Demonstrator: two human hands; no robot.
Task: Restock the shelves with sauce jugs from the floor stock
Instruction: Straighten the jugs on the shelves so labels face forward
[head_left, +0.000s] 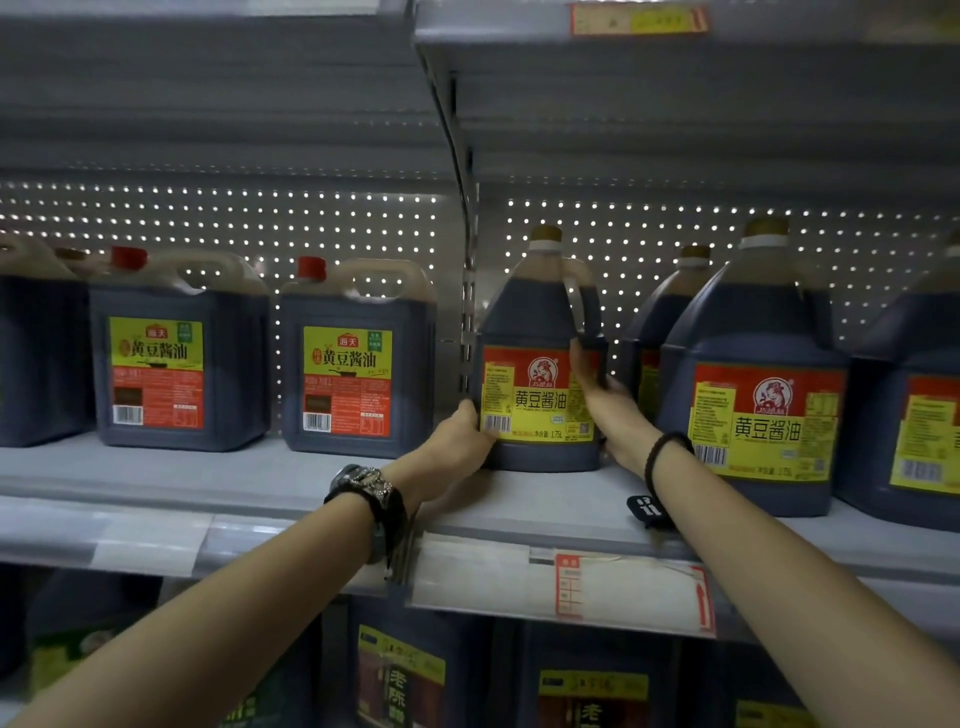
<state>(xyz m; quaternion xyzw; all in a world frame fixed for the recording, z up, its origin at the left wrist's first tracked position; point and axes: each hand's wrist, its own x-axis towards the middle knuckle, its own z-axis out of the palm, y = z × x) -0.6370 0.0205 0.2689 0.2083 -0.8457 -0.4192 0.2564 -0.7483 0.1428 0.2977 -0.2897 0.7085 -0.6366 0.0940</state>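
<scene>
Both forearms stretch forward and up, the left grip (460, 436) clasping the lower left corner and the right grip (605, 402) the right side of a dark plastic sauce jug with red-and-yellow label (540, 322) — upright on the grey metal shelf (260, 483)

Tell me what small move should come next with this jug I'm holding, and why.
Probably release it: the jug stands upright with its base flat on the shelf, label facing out, left hand at its lower corner, right hand on its side.

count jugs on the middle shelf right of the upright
4: held jug, rear jug behind it, front jug to its right, edge jug far right; more may be hidden.
</scene>
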